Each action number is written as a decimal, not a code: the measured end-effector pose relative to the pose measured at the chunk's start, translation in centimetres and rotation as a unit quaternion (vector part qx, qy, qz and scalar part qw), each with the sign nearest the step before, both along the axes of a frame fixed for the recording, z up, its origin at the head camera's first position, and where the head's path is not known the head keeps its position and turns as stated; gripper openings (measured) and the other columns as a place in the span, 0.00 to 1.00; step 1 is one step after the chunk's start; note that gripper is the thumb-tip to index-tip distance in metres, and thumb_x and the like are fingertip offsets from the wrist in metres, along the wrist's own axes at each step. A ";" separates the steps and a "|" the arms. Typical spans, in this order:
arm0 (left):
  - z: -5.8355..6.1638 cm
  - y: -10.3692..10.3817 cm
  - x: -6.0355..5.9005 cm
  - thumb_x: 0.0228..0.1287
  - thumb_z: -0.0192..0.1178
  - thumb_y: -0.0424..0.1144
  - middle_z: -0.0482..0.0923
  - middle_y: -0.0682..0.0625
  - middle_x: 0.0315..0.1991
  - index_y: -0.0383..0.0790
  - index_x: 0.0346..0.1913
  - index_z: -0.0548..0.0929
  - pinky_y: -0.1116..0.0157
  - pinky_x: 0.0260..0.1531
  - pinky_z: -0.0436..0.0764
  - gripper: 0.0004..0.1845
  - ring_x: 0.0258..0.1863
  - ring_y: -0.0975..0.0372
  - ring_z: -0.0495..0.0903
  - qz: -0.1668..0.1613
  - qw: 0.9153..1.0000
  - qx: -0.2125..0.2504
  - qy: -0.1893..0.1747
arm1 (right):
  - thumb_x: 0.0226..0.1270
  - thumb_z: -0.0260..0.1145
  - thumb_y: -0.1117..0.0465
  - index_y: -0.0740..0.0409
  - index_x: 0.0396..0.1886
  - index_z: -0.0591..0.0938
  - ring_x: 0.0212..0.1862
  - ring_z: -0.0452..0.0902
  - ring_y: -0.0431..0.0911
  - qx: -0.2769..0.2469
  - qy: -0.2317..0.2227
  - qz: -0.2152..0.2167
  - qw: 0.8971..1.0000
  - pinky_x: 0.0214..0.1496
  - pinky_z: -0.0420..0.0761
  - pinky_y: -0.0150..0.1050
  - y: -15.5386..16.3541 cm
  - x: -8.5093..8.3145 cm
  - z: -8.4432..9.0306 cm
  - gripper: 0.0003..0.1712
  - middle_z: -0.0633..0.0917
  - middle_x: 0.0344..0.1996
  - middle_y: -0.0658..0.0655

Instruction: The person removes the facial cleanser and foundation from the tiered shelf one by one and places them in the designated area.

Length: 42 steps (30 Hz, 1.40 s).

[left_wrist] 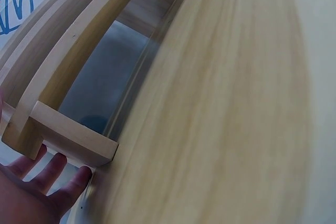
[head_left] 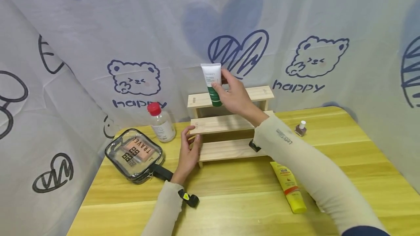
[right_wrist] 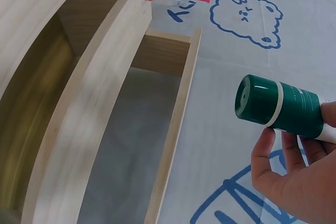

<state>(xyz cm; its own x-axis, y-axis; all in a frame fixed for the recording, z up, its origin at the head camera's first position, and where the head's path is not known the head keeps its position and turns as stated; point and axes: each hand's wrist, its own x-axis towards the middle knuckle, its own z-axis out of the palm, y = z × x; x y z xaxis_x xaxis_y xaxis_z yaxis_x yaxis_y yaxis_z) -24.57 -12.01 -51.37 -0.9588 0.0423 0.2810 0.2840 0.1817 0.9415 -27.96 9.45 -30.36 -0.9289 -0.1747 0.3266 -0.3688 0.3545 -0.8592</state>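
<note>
My right hand (head_left: 233, 94) holds a white and green squeeze tube (head_left: 211, 83) between thumb and fingers, above the top tier of a three-step wooden shelf (head_left: 229, 149). Its green cap (right_wrist: 257, 99) points down in the head view, with the white crimped end up. At the shelf's left end, my left hand (head_left: 189, 152) grips the middle step, thumb in front and fingers around the side. In the left wrist view, several fingertips (left_wrist: 55, 163) rest against the shelf's end piece (left_wrist: 79, 135).
Left of the shelf stand a clear bottle (head_left: 164, 128) with a red cap and a clear travel pouch (head_left: 134, 156). To the right is a small nail polish bottle (head_left: 300, 129). A yellow tube (head_left: 288, 187) lies near the right forearm. A patterned curtain (head_left: 183, 17) hangs behind.
</note>
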 end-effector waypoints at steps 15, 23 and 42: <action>0.0 -0.1 -0.1 0.89 0.52 0.40 0.72 0.33 0.67 0.48 0.79 0.63 0.42 0.69 0.77 0.23 0.69 0.41 0.78 -0.001 1.000 -0.004 0.009 | 0.88 0.59 0.60 0.59 0.78 0.71 0.68 0.79 0.58 -0.016 0.003 -0.002 1.000 0.71 0.83 0.58 3.0 1.4 -1.0 0.25 0.83 0.65 0.65; 0.0 -0.1 0.0 0.89 0.52 0.41 0.71 0.33 0.68 0.48 0.79 0.63 0.43 0.69 0.77 0.23 0.69 0.41 0.77 -0.001 1.000 -0.002 0.006 | 0.88 0.59 0.59 0.59 0.78 0.72 0.67 0.79 0.58 -0.006 0.003 -0.007 1.000 0.69 0.84 0.58 4.7 2.5 -1.7 0.25 0.83 0.64 0.65; 0.2 0.2 0.1 0.90 0.51 0.40 0.72 0.33 0.67 0.48 0.79 0.63 0.43 0.69 0.76 0.23 0.68 0.41 0.77 0.001 1.000 0.000 0.003 | 0.89 0.58 0.60 0.58 0.80 0.68 0.70 0.77 0.61 -0.003 -0.034 -0.026 0.999 0.73 0.80 0.62 9.6 6.3 -3.8 0.27 0.80 0.67 0.66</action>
<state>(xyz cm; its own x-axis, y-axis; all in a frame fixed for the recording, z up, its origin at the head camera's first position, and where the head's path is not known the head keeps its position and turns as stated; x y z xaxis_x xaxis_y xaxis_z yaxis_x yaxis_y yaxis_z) -24.50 -11.85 -51.21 -0.9572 0.0408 0.2864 0.2890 0.1829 0.9397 -21.69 19.07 -34.12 -0.9568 -0.1247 0.2627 -0.2905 0.3662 -0.8840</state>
